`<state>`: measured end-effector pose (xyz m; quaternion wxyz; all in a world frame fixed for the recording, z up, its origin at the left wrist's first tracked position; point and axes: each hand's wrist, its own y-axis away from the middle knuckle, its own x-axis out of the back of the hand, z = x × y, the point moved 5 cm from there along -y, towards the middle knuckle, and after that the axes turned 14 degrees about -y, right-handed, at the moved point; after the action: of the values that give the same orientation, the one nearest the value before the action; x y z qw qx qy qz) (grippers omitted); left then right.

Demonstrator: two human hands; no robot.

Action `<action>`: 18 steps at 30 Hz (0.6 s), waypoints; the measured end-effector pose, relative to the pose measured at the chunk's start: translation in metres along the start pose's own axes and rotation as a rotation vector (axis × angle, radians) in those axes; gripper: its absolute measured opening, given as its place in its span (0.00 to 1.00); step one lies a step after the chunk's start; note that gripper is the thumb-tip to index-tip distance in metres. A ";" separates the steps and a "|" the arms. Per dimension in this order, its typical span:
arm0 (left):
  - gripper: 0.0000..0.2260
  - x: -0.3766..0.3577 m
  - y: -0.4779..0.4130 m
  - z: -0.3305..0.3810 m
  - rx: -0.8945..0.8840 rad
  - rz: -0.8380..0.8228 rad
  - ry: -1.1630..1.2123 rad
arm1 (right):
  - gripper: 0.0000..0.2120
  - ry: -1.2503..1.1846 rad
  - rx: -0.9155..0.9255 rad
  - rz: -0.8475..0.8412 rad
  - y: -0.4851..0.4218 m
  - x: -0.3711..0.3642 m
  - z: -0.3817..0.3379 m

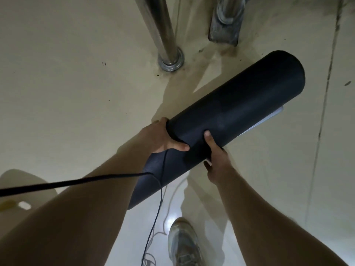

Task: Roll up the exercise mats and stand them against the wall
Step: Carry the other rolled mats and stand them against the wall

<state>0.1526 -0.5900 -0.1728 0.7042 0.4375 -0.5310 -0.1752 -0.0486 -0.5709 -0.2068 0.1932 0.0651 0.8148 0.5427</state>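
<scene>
1. We've got the rolled mat (pixel 236 104), a black tube, gripped in both hands. It sits slantwise just right of the steel pole (pixel 163 33). Its far end points away to the right of the pole, past the pole's floor ring (pixel 171 63), and its near end comes back toward us.
2. Our left hand (pixel 163 137) is clamped round the roll on the side facing the pole. The thumb lies flat across the top and the fingers curl over the far edge, so the tips are hidden behind the mat.
3. Our right hand (pixel 216 164) grips from the side away from the pole. The thumb presses down on top and the fingers hook underneath, with only one fingertip peeking out below the roll.
4. So the mat runs between the two thumbs, which sit close together.
5. A pale strip (pixel 269 120) shows along the roll's edge on the side away from the pole.
6. We can't tell whether the far end touches the beige floor (pixel 67 83).
7. Other stuff: a black cable (pixel 76 182) crosses our left forearm, a shoe (pixel 182 244) stands well nearer us than the pole, and a metal fixture (pixel 226 25) sits right of the pole.
</scene>
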 end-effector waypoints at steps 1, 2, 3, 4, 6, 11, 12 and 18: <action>0.56 -0.004 0.005 0.000 -0.005 0.012 0.035 | 0.44 -0.011 -0.009 -0.012 0.001 0.002 0.001; 0.56 -0.009 0.010 -0.001 -0.007 0.024 0.070 | 0.46 -0.032 -0.021 -0.022 0.003 0.006 0.002; 0.54 -0.014 0.017 -0.003 -0.003 0.033 0.100 | 0.50 -0.052 -0.032 -0.030 0.007 0.008 0.003; 0.52 -0.018 0.026 -0.007 -0.002 0.039 0.130 | 0.51 -0.062 -0.048 -0.042 0.014 0.010 0.005; 0.47 -0.026 0.051 -0.019 0.004 0.039 0.178 | 0.44 -0.028 -0.065 -0.084 0.036 0.013 0.011; 0.45 -0.031 0.155 -0.074 0.098 0.045 0.335 | 0.61 0.129 -0.112 -0.106 0.115 -0.012 0.042; 0.44 -0.031 0.181 -0.088 0.125 0.047 0.376 | 0.61 0.172 -0.130 -0.109 0.133 -0.021 0.051; 0.45 -0.044 0.377 -0.192 0.430 0.147 0.697 | 0.50 0.502 -0.193 -0.294 0.285 -0.108 0.110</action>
<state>0.2269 -0.2663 0.0936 0.7452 0.5686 -0.3150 0.1491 0.0633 -0.3960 0.0423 0.0677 -0.2081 0.7824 0.5830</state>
